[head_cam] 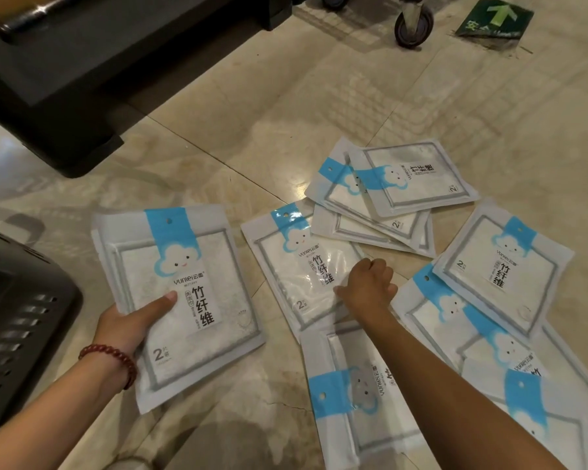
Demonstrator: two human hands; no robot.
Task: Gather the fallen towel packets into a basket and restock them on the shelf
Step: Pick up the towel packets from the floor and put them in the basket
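Several white towel packets with blue cloud labels lie scattered on the beige tiled floor. My left hand (129, 320) holds a small stack of packets (180, 300) above the floor, thumb on top. My right hand (367, 286) grips the right edge of a packet (296, 266) lying in the middle. More packets lie beyond: a fanned pile (398, 184) farther back, one packet (499, 266) to the right, overlapping ones (455, 334) at lower right, and one packet (353, 401) under my right forearm. The dark basket (21, 320) stands at the left edge.
The black base of a shelf unit (82, 79) fills the top left. A trolley wheel (413, 27) and a green arrow floor sticker (494, 20) are at the top right. Bare floor tile shows between the shelf base and the packets.
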